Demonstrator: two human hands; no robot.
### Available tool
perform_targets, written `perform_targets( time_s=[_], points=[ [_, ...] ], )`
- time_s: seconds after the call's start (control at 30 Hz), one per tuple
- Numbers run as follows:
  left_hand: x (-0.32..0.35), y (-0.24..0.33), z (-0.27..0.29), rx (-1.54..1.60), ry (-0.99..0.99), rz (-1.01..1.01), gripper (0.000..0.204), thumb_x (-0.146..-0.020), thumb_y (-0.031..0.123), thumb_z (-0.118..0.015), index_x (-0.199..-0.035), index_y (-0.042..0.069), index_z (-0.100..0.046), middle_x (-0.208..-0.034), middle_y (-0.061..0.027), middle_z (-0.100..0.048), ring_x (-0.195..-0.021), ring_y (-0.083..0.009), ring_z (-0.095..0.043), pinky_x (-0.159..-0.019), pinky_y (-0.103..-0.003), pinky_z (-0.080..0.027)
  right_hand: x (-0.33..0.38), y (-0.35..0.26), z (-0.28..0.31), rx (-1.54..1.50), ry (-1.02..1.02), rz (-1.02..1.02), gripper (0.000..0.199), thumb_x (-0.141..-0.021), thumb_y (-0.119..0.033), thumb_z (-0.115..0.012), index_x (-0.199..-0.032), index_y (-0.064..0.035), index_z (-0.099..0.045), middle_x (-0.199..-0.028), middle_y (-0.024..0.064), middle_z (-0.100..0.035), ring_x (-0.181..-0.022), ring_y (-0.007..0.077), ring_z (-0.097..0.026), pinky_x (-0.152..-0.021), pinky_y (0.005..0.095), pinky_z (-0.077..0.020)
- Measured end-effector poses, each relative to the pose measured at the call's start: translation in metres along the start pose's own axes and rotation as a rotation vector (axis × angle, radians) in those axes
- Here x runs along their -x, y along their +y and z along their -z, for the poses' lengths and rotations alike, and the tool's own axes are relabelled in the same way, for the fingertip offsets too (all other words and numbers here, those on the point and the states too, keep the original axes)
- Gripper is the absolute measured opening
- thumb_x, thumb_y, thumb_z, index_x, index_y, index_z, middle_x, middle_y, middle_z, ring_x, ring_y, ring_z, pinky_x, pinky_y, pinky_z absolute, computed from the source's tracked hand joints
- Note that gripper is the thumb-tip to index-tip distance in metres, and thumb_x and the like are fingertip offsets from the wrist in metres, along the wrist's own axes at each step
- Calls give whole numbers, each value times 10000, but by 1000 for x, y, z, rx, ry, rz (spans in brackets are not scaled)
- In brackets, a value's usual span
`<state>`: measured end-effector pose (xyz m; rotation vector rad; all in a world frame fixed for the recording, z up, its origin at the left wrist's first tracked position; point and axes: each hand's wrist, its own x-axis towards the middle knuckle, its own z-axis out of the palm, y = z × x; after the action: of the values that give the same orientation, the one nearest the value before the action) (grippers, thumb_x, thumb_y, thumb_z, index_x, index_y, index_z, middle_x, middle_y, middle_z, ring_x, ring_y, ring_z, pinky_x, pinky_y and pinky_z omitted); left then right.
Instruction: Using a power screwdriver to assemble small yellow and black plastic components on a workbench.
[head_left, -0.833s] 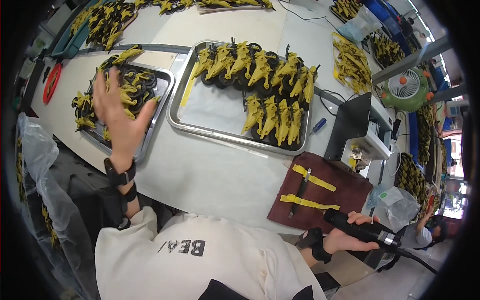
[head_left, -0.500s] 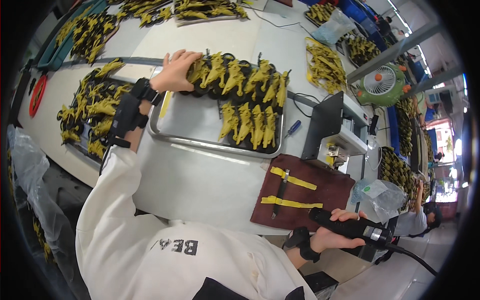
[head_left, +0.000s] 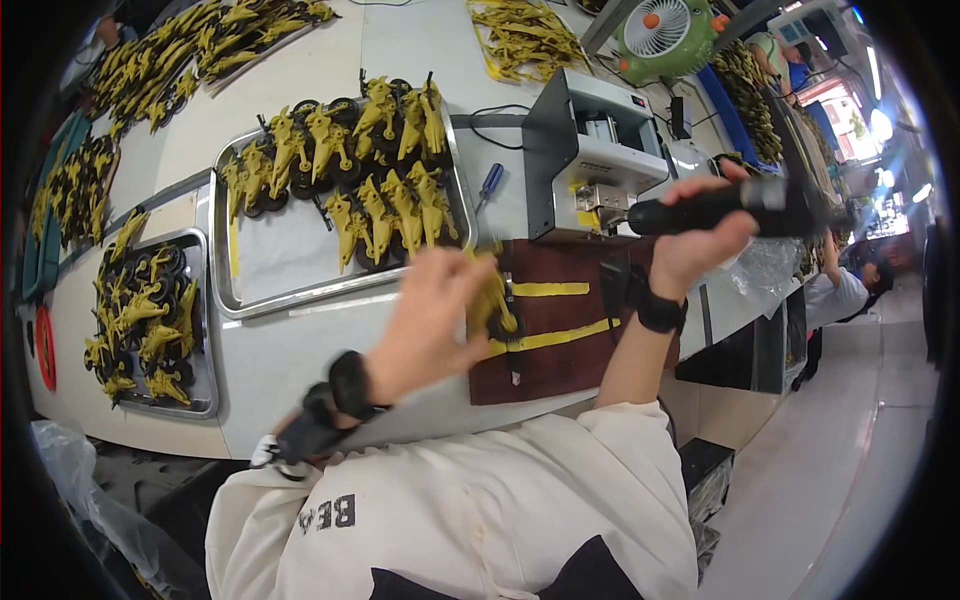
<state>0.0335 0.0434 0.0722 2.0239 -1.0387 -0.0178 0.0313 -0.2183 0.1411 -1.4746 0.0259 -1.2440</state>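
Note:
My left hand (head_left: 425,325), blurred by motion, is closed on a yellow part with a black wheel (head_left: 492,300) above the left edge of the maroon cloth (head_left: 550,375). In my right hand (head_left: 690,245) is a black electric screwdriver (head_left: 690,212), held almost level. Its tip is at the metal block (head_left: 600,200) on the front of a grey and black screw feeder (head_left: 590,130). Two yellow strips (head_left: 550,289) and a thin dark tool, partly hidden, lie on the cloth. Left of the cloth stands a metal tray (head_left: 330,301) holding several more yellow wheeled parts (head_left: 375,215).
A second tray (head_left: 210,350) of such parts stands at the left. A blue-handled screwdriver (head_left: 491,182) lies between the large tray and the feeder. Behind the feeder is a green fan (head_left: 660,40). Clear plastic bags (head_left: 765,275) lie at the right, and another person (head_left: 840,295) sits beyond them.
My left hand has come from the tray's far left corner to the cloth with a yellow wheeled part. My right hand has raised the electric screwdriver from the cloth's near right corner to the screw feeder.

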Motion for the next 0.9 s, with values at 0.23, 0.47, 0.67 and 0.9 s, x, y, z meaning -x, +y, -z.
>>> perform_targets(
  time_s=[0.23,0.47,0.67,0.9],
  points=[
    [9,-6,-51,-59,-90,4,712,-608,176,-716,-1257,57,-448,-1320,-206,-339,-1202,-397,-319,-994,-458,-293,23,15,8,2,20,-26,785,-756,-674,-552,-1051,45,-438,-620,95,-539,-495,157,-515,-487,262,-429],
    [-1,-5,-44,45,-90,-70,664,-600,171,-724,-1205,64,-474,-1318,-213,-365,-1198,-418,-342,-960,-476,-355,3,-12,1,-28,-2,-38,920,-717,-813,-393,-1119,13,-365,-615,93,-513,-486,180,-489,-490,287,-430],
    [-11,-7,-73,-102,-268,-176,663,-664,342,-702,-1236,99,-472,-1392,-142,-331,-1233,-373,-330,-1015,-512,-238,4,4,-4,48,-67,-161,765,-784,-740,-411,-1041,-20,-434,-628,75,-486,-516,175,-479,-507,280,-416],
    [-1,-23,-86,-141,-230,-212,684,-777,439,-613,-1337,114,-393,-1471,-137,-226,-1315,-354,-252,-1051,-553,-145,49,-19,14,-58,-79,-313,913,-700,-800,-454,-1091,24,-404,-619,84,-494,-442,173,-464,-451,289,-412]
  ],
)
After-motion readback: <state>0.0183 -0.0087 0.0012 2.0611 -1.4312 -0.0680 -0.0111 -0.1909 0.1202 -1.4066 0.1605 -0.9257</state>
